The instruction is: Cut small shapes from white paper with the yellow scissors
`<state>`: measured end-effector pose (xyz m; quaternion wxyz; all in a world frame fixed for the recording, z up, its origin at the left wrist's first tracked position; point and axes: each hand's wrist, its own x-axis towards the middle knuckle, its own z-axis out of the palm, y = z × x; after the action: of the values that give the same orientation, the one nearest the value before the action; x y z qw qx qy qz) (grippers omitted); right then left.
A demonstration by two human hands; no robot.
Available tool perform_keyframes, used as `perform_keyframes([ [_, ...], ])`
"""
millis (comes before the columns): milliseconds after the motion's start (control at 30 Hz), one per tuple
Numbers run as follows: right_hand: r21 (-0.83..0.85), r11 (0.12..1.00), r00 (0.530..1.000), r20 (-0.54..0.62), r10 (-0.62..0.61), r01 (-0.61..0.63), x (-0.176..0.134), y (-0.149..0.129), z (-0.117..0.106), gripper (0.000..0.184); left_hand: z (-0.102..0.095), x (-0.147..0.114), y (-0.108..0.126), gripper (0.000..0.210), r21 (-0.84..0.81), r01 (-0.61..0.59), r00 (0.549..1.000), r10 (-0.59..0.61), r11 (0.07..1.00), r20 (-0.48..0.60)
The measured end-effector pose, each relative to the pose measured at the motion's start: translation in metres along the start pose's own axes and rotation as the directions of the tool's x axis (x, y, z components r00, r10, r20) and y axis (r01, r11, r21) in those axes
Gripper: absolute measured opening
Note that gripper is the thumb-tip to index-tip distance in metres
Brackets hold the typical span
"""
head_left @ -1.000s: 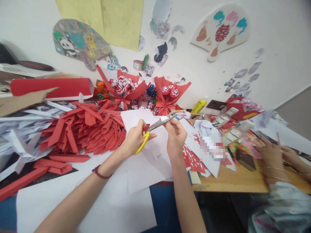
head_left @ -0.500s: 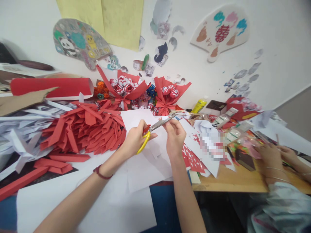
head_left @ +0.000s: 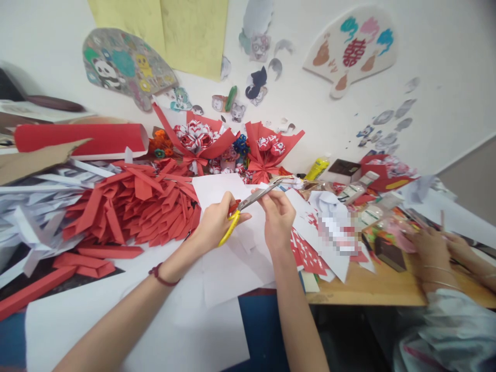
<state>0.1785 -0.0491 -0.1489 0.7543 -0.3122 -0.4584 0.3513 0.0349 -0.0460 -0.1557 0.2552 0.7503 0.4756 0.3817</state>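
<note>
My left hand (head_left: pixel 217 219) is closed around the yellow and red handles of a pair of scissors (head_left: pixel 256 196). The blades point up and to the right, reaching across the fingers of my right hand (head_left: pixel 278 214). Those fingers are pinched together just under the blades, on what looks like a small piece of white paper, mostly hidden by the fingers and the metal. Below both hands lie overlapping sheets of white paper (head_left: pixel 232 274). Left of them is a heap of folded red paper strips (head_left: pixel 143 206).
Folded white strips (head_left: pixel 33 227) and a red paper roll (head_left: pixel 81 139) lie at the left. Red-wrapped paper bouquets (head_left: pixel 197 139) stand by the wall. To the right are cut red paper (head_left: pixel 306 253), a yellow bottle (head_left: pixel 318 168) and another person's hands (head_left: pixel 434 248).
My hands and the scissors hold nearly the same position. The whole view has shifted very slightly.
</note>
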Motion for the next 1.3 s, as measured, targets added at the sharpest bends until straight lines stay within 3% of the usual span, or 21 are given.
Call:
perform_keyframes([
  [267, -0.019, 1.0, 0.999, 0.032, 0.021, -0.02, 0.001, 0.006, -0.005, 0.015, 0.004, -0.001, -0.003, 0.039, -0.016, -0.002, 1.0, 0.001, 1.0, -0.015],
  [500, -0.026, 0.994, 0.989, 0.096, 0.11, -0.108, 0.0, 0.006, -0.005, 0.017, -0.004, -0.001, 0.0, 0.031, -0.307, 0.079, 0.992, -0.104, 0.948, -0.068],
  [733, -0.14, 0.976, 0.958, 0.209, 0.196, -0.169, 0.0, 0.004, -0.004, 0.016, -0.007, 0.008, -0.006, 0.036, -0.488, -0.002, 0.962, -0.132, 0.873, -0.24],
  [900, -0.19, 0.957, 0.922, 0.281, 0.266, -0.218, 0.0, 0.005, -0.006, 0.015, -0.008, 0.015, -0.001, 0.039, -0.652, 0.026, 0.97, -0.177, 0.757, -0.166],
  [1033, -0.244, 0.95, 0.921, 0.287, 0.263, -0.195, 0.001, 0.006, -0.006, 0.014, -0.009, 0.014, -0.001, 0.041, -0.651, 0.059, 0.973, -0.189, 0.757, -0.13],
  [1300, -0.331, 0.934, 0.934, 0.272, 0.231, -0.135, 0.001, 0.01, -0.009, 0.014, -0.004, 0.015, -0.015, 0.04, -0.543, 0.05, 0.961, -0.189, 0.838, -0.204],
])
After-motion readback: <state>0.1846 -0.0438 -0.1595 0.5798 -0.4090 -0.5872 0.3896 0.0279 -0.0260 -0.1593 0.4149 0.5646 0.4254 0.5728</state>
